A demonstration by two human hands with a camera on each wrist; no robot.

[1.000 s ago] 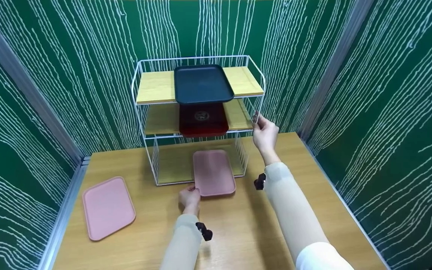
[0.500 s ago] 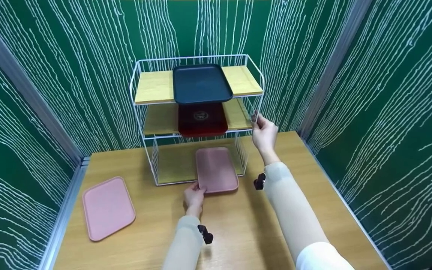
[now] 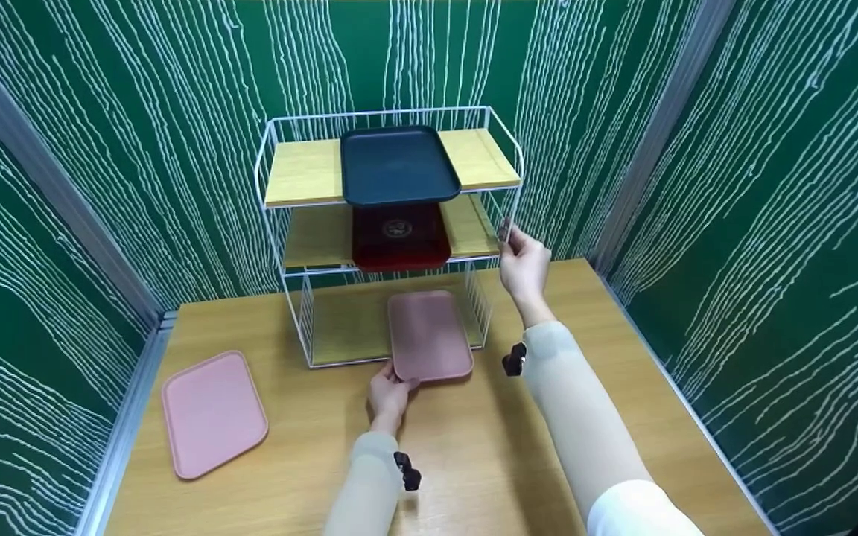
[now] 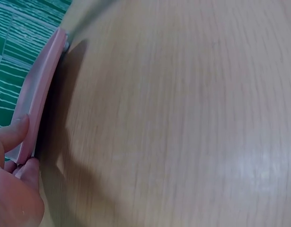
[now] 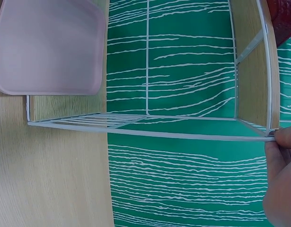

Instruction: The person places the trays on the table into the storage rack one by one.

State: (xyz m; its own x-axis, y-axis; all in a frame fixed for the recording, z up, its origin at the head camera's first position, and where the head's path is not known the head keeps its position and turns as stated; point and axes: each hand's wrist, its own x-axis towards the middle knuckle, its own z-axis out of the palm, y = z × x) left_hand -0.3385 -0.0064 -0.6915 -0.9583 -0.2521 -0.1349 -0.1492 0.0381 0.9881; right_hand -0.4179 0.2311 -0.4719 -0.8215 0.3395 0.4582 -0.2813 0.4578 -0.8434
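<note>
A white wire rack [image 3: 277, 223] with wooden shelves stands at the back of the table. A pink tray [image 3: 427, 335] [image 5: 50, 45] lies half inside its bottom level. My left hand [image 3: 389, 392] [image 4: 15, 175] pinches the tray's near left corner, thumb on top of the rim. My right hand [image 3: 522, 260] [image 5: 282, 175] grips the rack's front right post at the middle shelf. A dark blue tray [image 3: 398, 164] sits on the top shelf and a dark red tray [image 3: 400, 237] on the middle one.
A second pink tray [image 3: 213, 411] lies flat on the wooden table [image 3: 488, 454] at the front left. Green patterned walls [image 3: 771, 186] close in the table on three sides, with a metal rail [image 3: 124, 417] along the left edge.
My left hand has pushed the pink tray a little farther back and to the right into the rack's bottom level. My right hand has stayed on the rack post.
</note>
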